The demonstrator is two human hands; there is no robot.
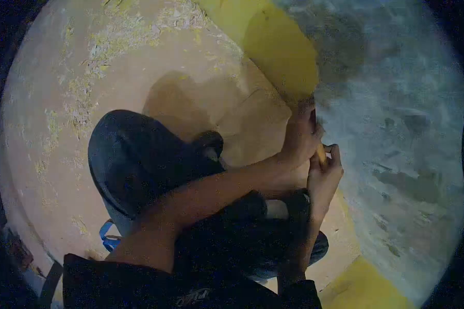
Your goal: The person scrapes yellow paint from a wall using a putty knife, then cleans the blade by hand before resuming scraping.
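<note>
My right hand (pixel 325 177) is closed around the orange-yellow handle (pixel 321 154) of a slim hand tool. Just above it, my left hand (pixel 301 135) is curled at the tool's upper end, against the wall. The tool's working end is hidden by my fingers and shadow. Both hands are at the edge where the yellow band (pixel 283 51) meets the grey, patchy wall surface (pixel 397 118).
I sit with bent legs in dark trousers (pixel 134 154) on a pale floor (pixel 51 185). Yellowish flakes (pixel 154 31) are strewn over it at the upper left. A blue looped thing (pixel 107 234) lies by my left leg. More yellow band (pixel 366 286) shows at lower right.
</note>
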